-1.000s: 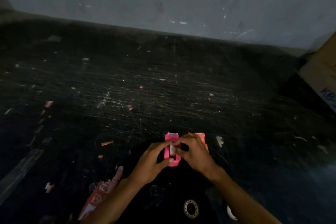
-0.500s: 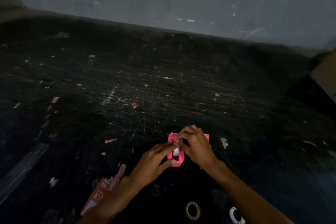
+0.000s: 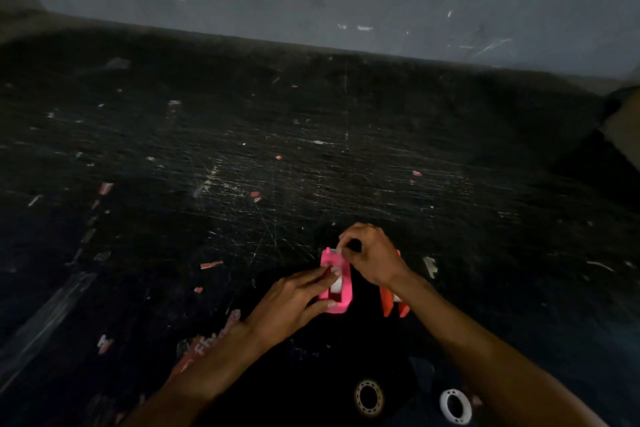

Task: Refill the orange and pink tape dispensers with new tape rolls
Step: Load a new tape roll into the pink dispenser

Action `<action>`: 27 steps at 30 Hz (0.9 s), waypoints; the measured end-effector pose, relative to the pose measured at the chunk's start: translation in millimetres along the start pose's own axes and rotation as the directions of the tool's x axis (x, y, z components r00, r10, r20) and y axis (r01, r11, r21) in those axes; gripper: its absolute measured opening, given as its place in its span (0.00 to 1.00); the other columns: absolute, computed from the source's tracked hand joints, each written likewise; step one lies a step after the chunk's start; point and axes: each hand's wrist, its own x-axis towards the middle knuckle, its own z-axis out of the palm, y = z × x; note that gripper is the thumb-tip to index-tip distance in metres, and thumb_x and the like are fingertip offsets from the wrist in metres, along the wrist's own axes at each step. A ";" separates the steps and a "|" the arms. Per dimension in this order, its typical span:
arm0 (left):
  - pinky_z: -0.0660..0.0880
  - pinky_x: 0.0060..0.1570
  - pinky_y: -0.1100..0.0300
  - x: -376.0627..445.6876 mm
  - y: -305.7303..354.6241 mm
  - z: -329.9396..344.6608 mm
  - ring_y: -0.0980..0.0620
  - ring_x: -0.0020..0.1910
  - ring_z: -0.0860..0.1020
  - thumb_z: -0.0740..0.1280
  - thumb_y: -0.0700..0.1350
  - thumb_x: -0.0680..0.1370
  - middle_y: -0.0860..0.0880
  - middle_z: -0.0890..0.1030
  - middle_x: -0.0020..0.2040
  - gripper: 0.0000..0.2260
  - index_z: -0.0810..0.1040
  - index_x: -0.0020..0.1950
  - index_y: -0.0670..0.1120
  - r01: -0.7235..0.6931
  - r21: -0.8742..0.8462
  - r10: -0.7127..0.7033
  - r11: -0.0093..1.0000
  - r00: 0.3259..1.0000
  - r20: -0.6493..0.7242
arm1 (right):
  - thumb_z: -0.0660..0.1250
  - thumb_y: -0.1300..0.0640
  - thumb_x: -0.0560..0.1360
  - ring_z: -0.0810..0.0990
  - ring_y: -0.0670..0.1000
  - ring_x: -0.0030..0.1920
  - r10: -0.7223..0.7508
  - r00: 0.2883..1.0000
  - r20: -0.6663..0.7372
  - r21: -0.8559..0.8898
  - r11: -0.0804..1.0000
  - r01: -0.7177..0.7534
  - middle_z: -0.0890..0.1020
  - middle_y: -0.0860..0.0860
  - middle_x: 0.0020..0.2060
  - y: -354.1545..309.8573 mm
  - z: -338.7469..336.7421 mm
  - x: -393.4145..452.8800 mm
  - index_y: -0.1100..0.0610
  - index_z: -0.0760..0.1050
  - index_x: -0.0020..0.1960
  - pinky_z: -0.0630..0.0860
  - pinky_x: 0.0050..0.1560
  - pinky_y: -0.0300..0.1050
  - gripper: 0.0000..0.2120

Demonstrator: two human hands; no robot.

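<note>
Pink dispenser [image 3: 336,282] on counter [image 3: 242,184], steadied by left hand [image 3: 294,302]; right hand [image 3: 372,258] pinches the tape end at its front. Risk: tape slips, sticking back onto roll.

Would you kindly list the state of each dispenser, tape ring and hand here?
pink dispenser: upright, white roll inside
orange dispenser: on table, partly hidden
left hand: steadying pink dispenser
right hand: pinching at its front end
dark ring: lying flat
white ring: lying flat
</note>
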 end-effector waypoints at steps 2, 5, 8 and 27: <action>0.71 0.63 0.56 0.2 0.4 -1.5 0.50 0.65 0.73 0.53 0.63 0.75 0.44 0.74 0.67 0.27 0.70 0.67 0.48 -0.020 0.021 0.020 1.000 1.000 -0.002 | 0.69 0.64 0.69 0.80 0.50 0.47 0.024 1.000 -0.012 0.040 0.999 -0.024 0.83 0.53 0.44 0.1 -1.3 7.6 0.54 0.80 0.39 0.77 0.52 0.48 0.06; 0.71 0.60 0.60 0.7 2.5 -4.2 0.48 0.61 0.77 0.55 0.61 0.76 0.43 0.78 0.63 0.25 0.74 0.64 0.46 -0.057 0.037 0.058 0.998 0.998 -0.025 | 0.69 0.68 0.69 0.82 0.48 0.41 0.062 0.998 0.009 0.110 0.992 -0.062 0.85 0.54 0.38 3.8 -3.1 21.4 0.59 0.81 0.36 0.78 0.48 0.45 0.07; 0.71 0.60 0.59 1.4 3.6 -6.7 0.48 0.61 0.77 0.55 0.61 0.76 0.43 0.78 0.63 0.25 0.74 0.64 0.46 -0.065 0.038 0.065 0.997 0.998 -0.018 | 0.69 0.67 0.70 0.79 0.42 0.36 0.113 0.986 0.123 0.124 0.984 -0.128 0.82 0.47 0.32 5.4 -2.3 30.6 0.59 0.82 0.36 0.75 0.46 0.41 0.06; 0.66 0.67 0.62 6.0 1.1 -8.8 0.55 0.67 0.69 0.64 0.57 0.74 0.46 0.73 0.68 0.25 0.71 0.67 0.46 0.004 -0.124 0.000 0.992 0.999 0.035 | 0.70 0.63 0.70 0.80 0.54 0.52 0.446 0.731 0.516 0.158 0.790 -0.593 0.82 0.58 0.48 7.0 -7.9 62.0 0.64 0.79 0.50 0.80 0.50 0.48 0.10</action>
